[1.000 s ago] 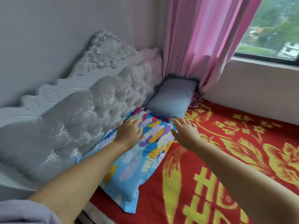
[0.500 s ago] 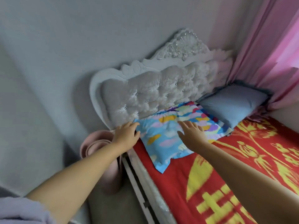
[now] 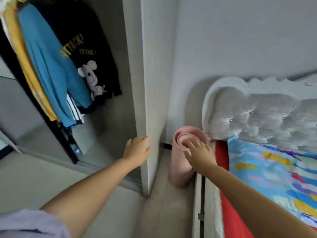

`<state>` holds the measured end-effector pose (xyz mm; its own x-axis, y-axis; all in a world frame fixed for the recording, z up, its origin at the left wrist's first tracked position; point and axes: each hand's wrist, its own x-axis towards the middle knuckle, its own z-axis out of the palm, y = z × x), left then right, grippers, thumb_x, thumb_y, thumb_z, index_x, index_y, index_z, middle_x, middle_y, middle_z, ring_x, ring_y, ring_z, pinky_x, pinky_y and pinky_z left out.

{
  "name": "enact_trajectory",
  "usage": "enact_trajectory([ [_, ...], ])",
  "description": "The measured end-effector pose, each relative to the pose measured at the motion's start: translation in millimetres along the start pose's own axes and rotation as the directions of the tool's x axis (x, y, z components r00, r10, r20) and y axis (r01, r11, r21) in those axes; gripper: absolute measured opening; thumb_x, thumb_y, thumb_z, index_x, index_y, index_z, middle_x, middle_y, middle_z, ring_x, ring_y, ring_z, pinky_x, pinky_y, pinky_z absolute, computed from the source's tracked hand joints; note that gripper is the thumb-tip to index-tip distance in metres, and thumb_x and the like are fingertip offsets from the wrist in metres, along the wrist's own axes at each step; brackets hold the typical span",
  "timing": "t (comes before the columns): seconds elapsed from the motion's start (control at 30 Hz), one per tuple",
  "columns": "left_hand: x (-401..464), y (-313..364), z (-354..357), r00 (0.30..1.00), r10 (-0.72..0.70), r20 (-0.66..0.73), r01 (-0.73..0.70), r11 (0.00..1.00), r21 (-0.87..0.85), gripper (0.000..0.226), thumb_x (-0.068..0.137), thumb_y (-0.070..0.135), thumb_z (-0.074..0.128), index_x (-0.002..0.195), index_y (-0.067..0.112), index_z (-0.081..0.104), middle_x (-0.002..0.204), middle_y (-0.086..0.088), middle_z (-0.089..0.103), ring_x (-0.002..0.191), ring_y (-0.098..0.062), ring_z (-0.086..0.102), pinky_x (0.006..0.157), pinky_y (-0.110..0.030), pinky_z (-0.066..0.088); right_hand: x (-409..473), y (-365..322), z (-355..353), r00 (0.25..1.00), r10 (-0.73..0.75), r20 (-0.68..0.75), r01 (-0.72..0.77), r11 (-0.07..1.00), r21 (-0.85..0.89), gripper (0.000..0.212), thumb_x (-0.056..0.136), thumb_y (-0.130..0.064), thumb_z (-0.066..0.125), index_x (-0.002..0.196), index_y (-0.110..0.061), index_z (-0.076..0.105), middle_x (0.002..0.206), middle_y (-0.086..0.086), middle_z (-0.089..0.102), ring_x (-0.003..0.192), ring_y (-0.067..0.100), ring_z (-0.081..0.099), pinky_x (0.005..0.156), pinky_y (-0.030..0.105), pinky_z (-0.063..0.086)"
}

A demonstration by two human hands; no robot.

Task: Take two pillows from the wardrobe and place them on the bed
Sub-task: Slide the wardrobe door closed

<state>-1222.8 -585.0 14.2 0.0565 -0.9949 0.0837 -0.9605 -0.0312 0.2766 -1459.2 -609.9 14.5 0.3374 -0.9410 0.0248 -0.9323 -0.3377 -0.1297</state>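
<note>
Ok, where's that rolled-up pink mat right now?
In the head view the rolled pink mat stands upright on the floor, right of centre, between the white wardrobe side panel and the corner of the tufted grey headboard.

Pale grey wall (image 3: 240, 40), grey floor (image 3: 168, 212), tufted white headboard (image 3: 257, 117), pink rolled mat (image 3: 178, 169)

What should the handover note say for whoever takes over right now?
Left hand: open, holds nothing, fingers at the edge of the white wardrobe side panel.
Right hand: open, empty, in front of the rolled pink mat standing beside the bed.
Blue multicoloured patterned pillow lies on the red bedspread against the tufted grey headboard.
Done: one pillow visibly placed. The second is not in view, so check the bed; if it is missing, fetch it from the wardrobe, where only hanging clothes show.
</note>
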Motion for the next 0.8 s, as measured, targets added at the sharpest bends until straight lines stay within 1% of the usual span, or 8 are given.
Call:
enact_trajectory([
  [0.1,-37.9,-35.2,-12.8,0.995,-0.086,-0.051,0.086,0.996,0.000,0.035,0.092,0.031,0.046,0.125,0.022,0.052,0.122,-0.004,0.062,0.112,-0.025,0.056,0.099,-0.038,0.040,7.0,-43.2,9.4,0.994,-0.098,0.044,0.099,0.995,-0.001,0.050,0.097,-0.039,0.038,0.145,-0.027,0.031,0.148,0.000,0.039,0.137,0.024,0.033,0.112,0.043,0.027],
  [0.2,-70.7,-87.4,-34.6,0.974,-0.211,-0.085,0.211,0.977,-0.010,0.036,0.093,0.030,0.047,0.127,0.021,0.052,0.125,-0.005,0.061,0.113,-0.026,0.057,0.098,-0.037,0.042,17.0,-102.7,14.5,0.975,-0.217,0.049,0.216,0.976,0.031,0.049,0.097,-0.040,0.038,0.145,-0.028,0.030,0.147,-0.001,0.039,0.136,0.024,0.035,0.111,0.042,0.025],
  [0.33,-100.2,-163.7,-69.9,0.908,-0.397,-0.134,0.399,0.917,-0.006,0.037,0.092,0.027,0.048,0.128,0.020,0.051,0.126,-0.008,0.060,0.115,-0.029,0.056,0.100,-0.038,0.040,36.9,-193.7,21.2,0.927,-0.369,0.071,0.366,0.929,0.058,0.052,0.099,-0.041,0.034,0.148,-0.028,0.024,0.150,-0.002,0.036,0.138,0.023,0.032,0.113,0.042,0.024],
  [0.4,-109.8,-201.5,-88.3,0.876,-0.457,-0.157,0.462,0.887,0.000,0.036,0.091,0.026,0.048,0.127,0.019,0.052,0.123,-0.010,0.060,0.114,-0.029,0.056,0.098,-0.038,0.041,49.9,-239.9,24.2,0.901,-0.429,0.067,0.426,0.903,0.062,0.053,0.098,-0.041,0.035,0.149,-0.027,0.022,0.150,-0.002,0.035,0.138,0.021,0.032,0.114,0.041,0.024],
  [0.47,-116.0,-241.0,-107.2,0.860,-0.483,-0.168,0.490,0.871,0.005,0.037,0.091,0.024,0.047,0.127,0.019,0.051,0.123,-0.010,0.059,0.114,-0.030,0.056,0.098,-0.039,0.042,64.6,-286.6,26.1,0.882,-0.469,0.051,0.465,0.883,0.066,0.054,0.099,-0.040,0.035,0.149,-0.027,0.022,0.150,-0.002,0.035,0.139,0.021,0.031,0.114,0.042,0.024],
  [0.63,-118.9,-342.3,-161.8,0.833,-0.516,-0.199,0.529,0.849,0.013,0.039,0.092,0.022,0.045,0.131,0.018,0.047,0.125,-0.012,0.056,0.115,-0.029,0.054,0.099,-0.039,0.040,104.6,-399.9,25.9,0.856,-0.516,0.038,0.512,0.855,0.076,0.052,0.099,-0.037,0.035,0.148,-0.024,0.025,0.151,-0.001,0.033,0.138,0.022,0.032,0.114,0.041,0.024],
  [0.8,-103.4,-418.8,-201.6,0.822,-0.524,-0.225,0.535,0.844,-0.011,0.042,0.092,0.022,0.045,0.134,0.017,0.046,0.128,-0.012,0.056,0.118,-0.029,0.053,0.100,-0.038,0.039,141.5,-482.8,24.2,0.828,-0.561,0.023,0.558,0.826,0.079,0.048,0.098,-0.035,0.037,0.144,-0.025,0.029,0.147,0.001,0.037,0.134,0.024,0.036,0.112,0.042,0.025],
])
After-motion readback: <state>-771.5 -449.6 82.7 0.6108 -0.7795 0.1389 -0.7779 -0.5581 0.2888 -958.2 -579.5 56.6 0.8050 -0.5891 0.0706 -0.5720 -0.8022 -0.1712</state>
